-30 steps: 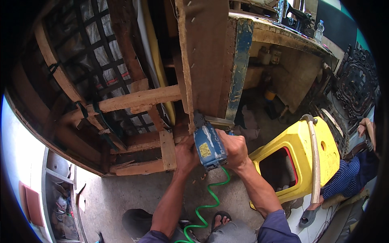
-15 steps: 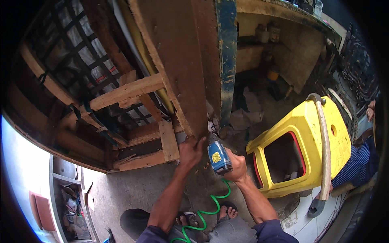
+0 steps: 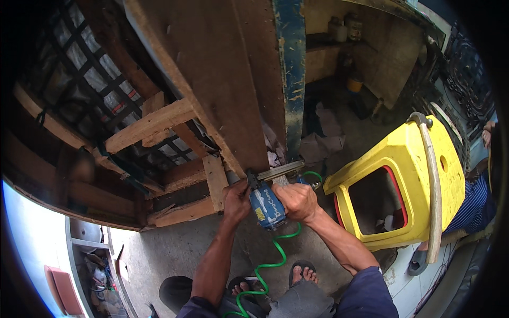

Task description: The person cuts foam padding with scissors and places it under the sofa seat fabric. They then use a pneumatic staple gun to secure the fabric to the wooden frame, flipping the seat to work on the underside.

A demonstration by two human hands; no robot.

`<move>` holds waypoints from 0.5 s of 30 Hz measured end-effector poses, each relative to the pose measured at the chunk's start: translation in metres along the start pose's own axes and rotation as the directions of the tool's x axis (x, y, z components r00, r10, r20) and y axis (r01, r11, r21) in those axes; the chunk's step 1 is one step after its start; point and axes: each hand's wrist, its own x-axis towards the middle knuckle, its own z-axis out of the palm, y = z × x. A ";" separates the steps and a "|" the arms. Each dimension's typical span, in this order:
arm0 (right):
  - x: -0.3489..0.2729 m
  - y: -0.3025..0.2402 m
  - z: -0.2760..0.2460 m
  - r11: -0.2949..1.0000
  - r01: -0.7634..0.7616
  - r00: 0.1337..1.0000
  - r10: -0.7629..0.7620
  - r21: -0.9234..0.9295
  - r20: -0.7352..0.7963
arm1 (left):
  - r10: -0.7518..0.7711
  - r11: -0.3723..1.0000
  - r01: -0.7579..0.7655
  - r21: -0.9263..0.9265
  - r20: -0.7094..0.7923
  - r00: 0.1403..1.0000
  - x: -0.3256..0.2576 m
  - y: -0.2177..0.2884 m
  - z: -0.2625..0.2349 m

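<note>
My right hand [image 3: 297, 200] is wrapped around the grip of a blue pneumatic staple gun [image 3: 266, 208]. The gun lies turned sideways, with its long metal magazine [image 3: 281, 170] pointing right and its nose close to the frame's lower corner. From its handle end a green coiled air hose [image 3: 280, 257] runs down between my feet. My left hand [image 3: 237, 200] is closed at the lower end of a wooden frame with a brown panel [image 3: 217, 69], right beside the gun's nose. Its fingertips are partly hidden.
A yellow plastic stool [image 3: 366, 233] lies tipped over on the right, with a hammer [image 3: 435, 196] resting across it. A blue-painted post [image 3: 290, 79] stands behind the panel. Bare wooden slats with black webbing [image 3: 87, 61] fill the left. Another person's hand [image 3: 486, 135] shows far right.
The staple gun has swung from pointing away to lying sideways, its magazine now visible, and moved slightly left. My left hand has shifted a little left, staying at the frame's lower corner.
</note>
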 end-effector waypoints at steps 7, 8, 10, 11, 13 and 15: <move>0.021 -0.012 -0.012 0.999 -0.015 1.000 0.016 0.041 -0.024 | -0.005 0.995 0.004 0.104 0.010 1.000 -0.004 0.016 -0.007; 0.024 -0.014 -0.013 0.999 -0.019 1.000 0.019 0.038 -0.019 | -0.020 0.989 0.018 0.144 0.013 1.000 -0.005 0.020 -0.008; 0.029 -0.017 -0.015 0.999 0.036 0.994 -0.032 0.035 -0.104 | -0.014 0.991 0.013 0.137 0.006 1.000 -0.004 0.026 -0.009; 0.031 -0.018 -0.015 0.996 0.073 0.987 -0.067 0.042 -0.147 | -0.005 0.996 0.005 0.094 0.005 1.000 -0.003 0.026 -0.009; 0.035 -0.019 -0.015 0.998 0.040 0.989 -0.032 0.053 -0.141 | -0.020 0.999 0.019 0.045 0.012 1.000 -0.001 0.024 -0.009; 0.037 -0.019 -0.014 0.998 -0.014 0.997 0.019 0.063 -0.071 | -0.081 0.996 0.080 0.038 0.032 0.996 -0.003 0.018 -0.007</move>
